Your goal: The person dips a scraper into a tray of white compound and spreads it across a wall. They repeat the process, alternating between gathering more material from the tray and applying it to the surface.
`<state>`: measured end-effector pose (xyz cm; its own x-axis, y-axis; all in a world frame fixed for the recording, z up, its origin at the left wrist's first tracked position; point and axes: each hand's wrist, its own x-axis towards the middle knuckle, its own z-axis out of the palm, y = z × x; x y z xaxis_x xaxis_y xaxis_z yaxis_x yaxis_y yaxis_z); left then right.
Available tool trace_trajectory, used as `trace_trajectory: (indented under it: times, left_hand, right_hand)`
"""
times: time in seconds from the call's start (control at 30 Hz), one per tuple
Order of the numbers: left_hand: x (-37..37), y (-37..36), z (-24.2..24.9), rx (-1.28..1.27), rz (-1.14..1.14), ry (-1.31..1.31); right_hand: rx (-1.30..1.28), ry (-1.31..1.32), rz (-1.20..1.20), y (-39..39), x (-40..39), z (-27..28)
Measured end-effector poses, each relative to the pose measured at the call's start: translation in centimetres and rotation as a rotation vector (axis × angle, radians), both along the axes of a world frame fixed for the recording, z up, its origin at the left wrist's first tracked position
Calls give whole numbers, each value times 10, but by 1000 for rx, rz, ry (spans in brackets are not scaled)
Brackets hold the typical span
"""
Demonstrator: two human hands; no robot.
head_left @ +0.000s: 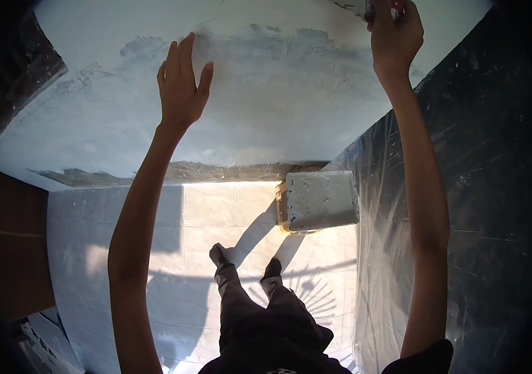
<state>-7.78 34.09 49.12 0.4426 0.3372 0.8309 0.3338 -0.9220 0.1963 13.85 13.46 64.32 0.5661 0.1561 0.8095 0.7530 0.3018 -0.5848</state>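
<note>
Patchy white plastered wall [272,87] faces our outspread left hand [180,86]; our right hand [397,38] grips a half-hidden greyish tool [357,7].

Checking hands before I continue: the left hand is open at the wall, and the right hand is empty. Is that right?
Not quite: the head view shows the right hand gripping a tool, partly cut off by the top edge. The left hand is open at the wall.
</note>
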Motion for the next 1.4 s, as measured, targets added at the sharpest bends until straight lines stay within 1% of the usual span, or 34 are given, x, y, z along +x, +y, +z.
trace_trajectory:
  times: [0.03, 0.1, 0.17, 0.23, 0.3, 0.33, 0.37, 0.43, 0.5, 0.57, 0.6, 0.63, 0.67, 0.7, 0.73, 0.77, 0.8, 0.83, 0.9, 0.93, 1.0, 1.03, 1.07, 1.13, 1.37, 1.4]
  left_hand:
    - [6, -14, -22, -35, -15, 39]
    - [18, -45, -64, -72, -80, 39]
    - [28, -76, -104, -134, -93, 112]
    - [36, -104, -141, -188, -109, 178]
    - [42, -130, -177, -296, -195, 224]
    - [43, -143, -196, -364, -218, 262]
    - [44, -155, -214, -375, -234, 275]
    - [45, -178, -257, -499, -263, 398]
    - [44, -199, -305, -585, -292, 488]
    - [40, -224, -348, -760, -323, 516]
    - [36, -237, -374, -770, -334, 535]
    - [32, -252, -392, -832, -317, 589]
    - [27, -267, -409, -889, -317, 630]
    - [23, -282, -423, -948, -318, 672]
    - [22, -295, -436, -993, -310, 700]
    - [21, -307, -448, -1010, -306, 709]
    - [22, -320, -455, -1082, -293, 730]
    - [23, -330, -461, -1153, -279, 750]
    - [27, -347, -474, -1188, -274, 755]
    - [30, -354, -480, -1201, -256, 758]
    - [35, -366, -489, -1219, -230, 767]
    - [38, -370, -493, -1201, -194, 710]
    - [40, -373, -495, -1181, -158, 653]
    - [43, -375, -501, -1187, -139, 648]
    - [49, -380, -505, -1165, -75, 612]
    - [49, -380, -505, -1165, -72, 611]
  right_hand:
    - [-60, 27, 40, -16, 5, -23]
    - [-145, 88, 15, -47, 10, -69]
    - [-258, 148, -32, -76, 15, -113]
    - [-317, 233, -11, -109, 42, -174]
    - [-437, 308, -25, -142, 59, -226]
    - [-499, 277, -79, -152, 42, -236]
    - [-509, 292, -94, -164, 42, -256]
    - [-659, 273, -245, -186, 47, -307]
    - [-698, 270, -257, -209, 45, -353]
    - [-751, 268, -254, -229, 40, -393]
    - [-837, 301, -253, -238, 36, -410]
    - [-921, 332, -248, -246, 34, -428]
    - [-950, 221, -238, -253, 32, -447]
    - [-970, 229, -231, -262, 32, -465]
    - [-1096, 218, -206, -270, 32, -483]
    - [-1218, 206, -181, -278, 32, -500]
    - [-1248, 153, -174, -283, 32, -517]
    - [-1260, 159, -165, -289, 32, -530]
    - [-1436, 47, -125, -299, 29, -553]
    - [-1362, -27, -93, -301, 28, -563]
    - [-1383, -61, -39, -302, 30, -576]
    - [-1395, -98, 2, -300, 31, -581]
    - [-1398, -93, 9, -299, 32, -585]
    - [-1432, -71, 129, -292, 35, -588]
    - [-1467, -90, 235, -279, 33, -596]
    - [-1524, -50, 259, -279, 36, -595]
